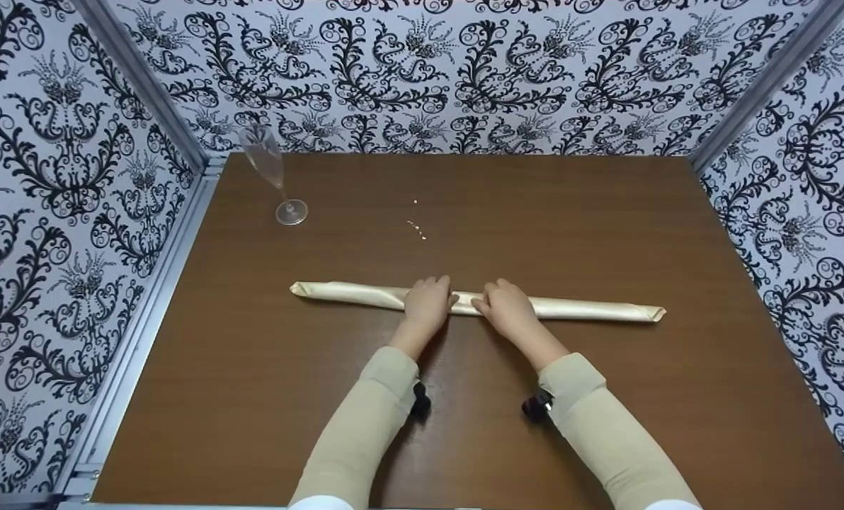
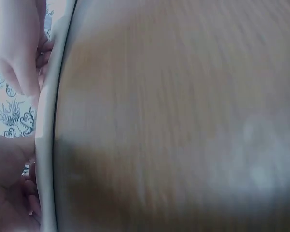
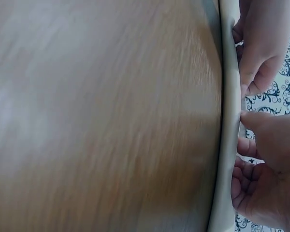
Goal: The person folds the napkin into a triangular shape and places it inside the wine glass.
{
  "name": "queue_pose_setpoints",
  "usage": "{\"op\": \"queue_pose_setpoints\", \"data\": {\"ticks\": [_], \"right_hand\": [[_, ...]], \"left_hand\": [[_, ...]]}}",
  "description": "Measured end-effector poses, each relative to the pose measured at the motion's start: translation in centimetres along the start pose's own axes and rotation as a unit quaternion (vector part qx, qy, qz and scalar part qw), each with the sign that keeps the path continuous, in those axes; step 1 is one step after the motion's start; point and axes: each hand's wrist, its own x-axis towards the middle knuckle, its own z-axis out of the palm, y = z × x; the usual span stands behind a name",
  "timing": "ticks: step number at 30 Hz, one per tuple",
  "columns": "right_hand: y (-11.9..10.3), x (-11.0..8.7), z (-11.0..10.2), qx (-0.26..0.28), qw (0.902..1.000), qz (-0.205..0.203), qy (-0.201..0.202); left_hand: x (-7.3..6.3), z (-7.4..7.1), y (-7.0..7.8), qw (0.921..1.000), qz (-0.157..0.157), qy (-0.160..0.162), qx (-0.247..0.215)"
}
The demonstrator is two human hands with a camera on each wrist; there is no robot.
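A long, slightly shiny cream roll (image 1: 592, 309), which looks like rolled-up cloth, lies crosswise on the brown table (image 1: 478, 439). My left hand (image 1: 428, 306) grips it just left of its middle. A short gap away, my right hand (image 1: 510, 307) holds the roll with thumb and curled fingers. Up close in the left wrist view, the roll (image 2: 46, 145) runs along the left side with both hands behind it. The right wrist view shows fingers (image 3: 241, 186) of my right hand curled against the roll (image 3: 230, 96). The roll's two ends rest on the table, slightly folded over.
At the back left stands a clear champagne flute (image 1: 292, 212). Several tiny white specks (image 1: 416, 227) lie on the table beyond the roll. Patterned black-and-white walls (image 1: 422, 78) with metal frame rails (image 1: 146, 340) enclose the table at the back and sides.
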Motion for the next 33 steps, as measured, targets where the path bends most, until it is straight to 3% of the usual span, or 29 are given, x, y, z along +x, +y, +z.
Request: {"op": "queue_pose_setpoints", "data": {"ticks": [14, 22, 33], "right_hand": [[3.1, -2.2, -0.7, 0.003, 0.9992, -0.013, 0.038], [5.7, -3.2, -1.2, -0.008, 0.9984, -0.001, 0.055], [8.2, -4.0, -2.4, 0.016, 0.9989, -0.004, 0.043]], "left_hand": [[-0.1, 0.3, -0.2, 0.9998, 0.009, 0.017, -0.008], [-0.2, 0.1, -0.4, 0.9999, 0.009, 0.01, -0.01], [-0.3, 0.2, -0.5, 0.9995, 0.027, 0.015, -0.006]]}}
